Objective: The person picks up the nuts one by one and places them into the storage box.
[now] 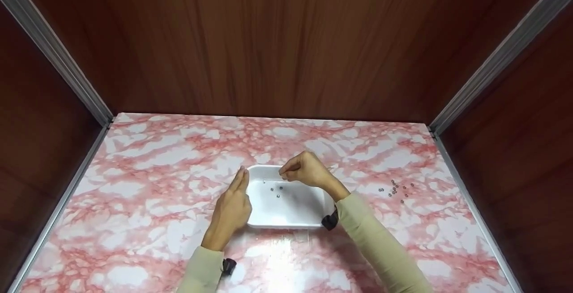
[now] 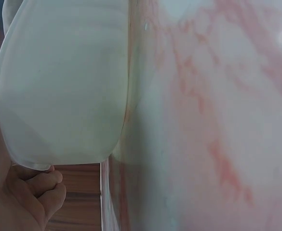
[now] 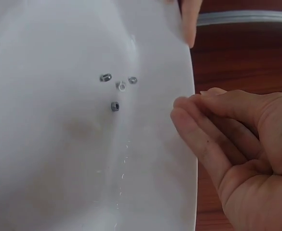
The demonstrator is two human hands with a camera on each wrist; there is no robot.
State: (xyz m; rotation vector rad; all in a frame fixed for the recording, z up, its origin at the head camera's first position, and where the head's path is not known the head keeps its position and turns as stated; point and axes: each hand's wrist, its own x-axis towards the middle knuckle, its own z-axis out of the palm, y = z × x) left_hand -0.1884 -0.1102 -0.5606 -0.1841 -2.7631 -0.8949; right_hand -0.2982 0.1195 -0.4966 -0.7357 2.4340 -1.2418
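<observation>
A white plastic tray stands on the marbled tabletop, with several small metal nuts on its floor. At its left side my left hand holds the rim; in the left wrist view curled fingers show by the tray's corner. My right hand hovers over the far part of the tray, thumb and fingertips brought together. Seen from the right wrist, no nut shows at those fingertips. Both wrists carry a black band device.
More small nuts lie scattered on the table to the right of the tray. A brown wood-grain panel rises behind the red-and-white tabletop. Side panels with metal edge rails bound it left and right.
</observation>
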